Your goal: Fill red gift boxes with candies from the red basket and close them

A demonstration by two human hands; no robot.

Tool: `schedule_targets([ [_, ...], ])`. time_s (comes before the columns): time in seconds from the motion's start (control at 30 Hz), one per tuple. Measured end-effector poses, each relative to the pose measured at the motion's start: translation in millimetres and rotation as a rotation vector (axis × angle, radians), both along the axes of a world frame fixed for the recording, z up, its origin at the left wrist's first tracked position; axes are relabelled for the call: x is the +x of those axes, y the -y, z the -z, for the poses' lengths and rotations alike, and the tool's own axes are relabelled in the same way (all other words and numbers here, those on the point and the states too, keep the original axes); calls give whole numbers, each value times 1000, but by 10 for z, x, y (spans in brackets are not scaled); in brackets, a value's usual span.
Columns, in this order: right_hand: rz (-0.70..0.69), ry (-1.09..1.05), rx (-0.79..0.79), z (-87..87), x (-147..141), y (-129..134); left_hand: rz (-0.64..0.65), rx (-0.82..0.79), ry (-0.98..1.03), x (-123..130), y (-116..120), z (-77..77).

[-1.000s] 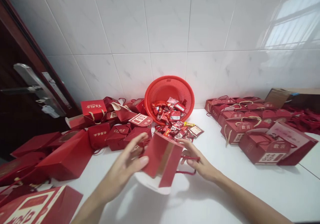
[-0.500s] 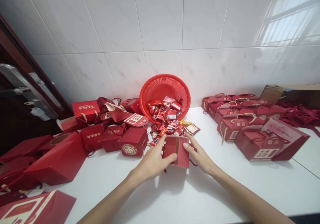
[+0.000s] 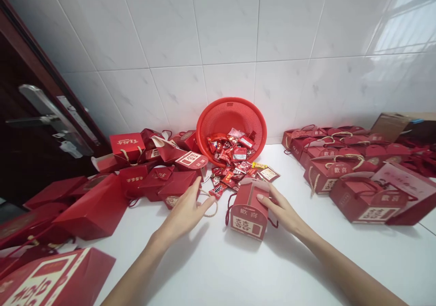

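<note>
A small red gift box [image 3: 248,213] with white lettering and dark red cord handles stands closed on the white table. My right hand [image 3: 281,209] grips its right side, thumb on top. My left hand [image 3: 185,210] is apart from it, fingers spread, beside another red box [image 3: 177,185] and a pale cord loop [image 3: 214,206]; whether its fingertips touch that box cannot be made out. Just behind the held box, wrapped sweets [image 3: 231,176] spill from a tipped red plastic basket [image 3: 231,103].
Many red boxes [image 3: 98,206] crowd the left side. More handled boxes [image 3: 369,201] stand in rows at the right, near a cardboard box [image 3: 390,126] and dark red ribbons. A tiled wall [image 3: 228,33] rises behind; a dark door [image 3: 30,124] is at the left.
The box has turned so that its lettered front shows, and its top is now closed. My left hand has let go and moved left toward the other boxes. The view has shifted slightly.
</note>
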State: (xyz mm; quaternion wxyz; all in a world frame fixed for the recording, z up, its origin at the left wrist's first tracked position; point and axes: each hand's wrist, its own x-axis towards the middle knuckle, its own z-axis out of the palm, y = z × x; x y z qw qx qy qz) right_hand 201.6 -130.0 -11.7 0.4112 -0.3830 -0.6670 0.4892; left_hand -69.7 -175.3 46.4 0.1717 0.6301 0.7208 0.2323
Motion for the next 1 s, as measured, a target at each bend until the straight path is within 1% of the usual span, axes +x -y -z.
schedule_targets([
  [0.07, 44, 24, 12, -6, 5, 0, -71, -6, -68, -138, 145, -32],
  [0.17, 66, 36, 18, -14, 10, -5, -193, -3, -170, -335, 325, -109],
  [0.23, 72, 41, 24, -12, 12, -12, -271, 10, -243, -446, 398, -163],
  [0.3, 81, 35, 38, -7, 14, -17, -324, 61, -306, -524, 428, -197],
  [0.4, 84, 4, 43, -8, 17, -17, -318, 189, -399, -566, 413, -183],
  [0.47, 71, -12, 25, -18, 17, -9, -286, 220, -437, -547, 381, -140],
  [0.6, 30, -24, 4, -43, 6, 20, -310, 128, -452, -441, 313, -55],
  [0.7, -8, -32, 7, -53, -8, 39, -316, 52, -426, -385, 283, -5],
  [0.77, -23, -34, 9, -54, -13, 44, -315, 40, -404, -397, 296, 25],
  [0.83, -16, -28, 13, -54, -12, 43, -296, 62, -388, -447, 357, 18],
  [0.9, -1, -19, 15, -54, -9, 39, -279, 109, -365, -516, 460, -72],
  [0.93, 7, -15, 16, -54, -7, 37, -285, 144, -355, -551, 517, -157],
  [1.0, 11, -9, 20, -56, -8, 36, -329, 226, -348, -617, 600, -396],
])
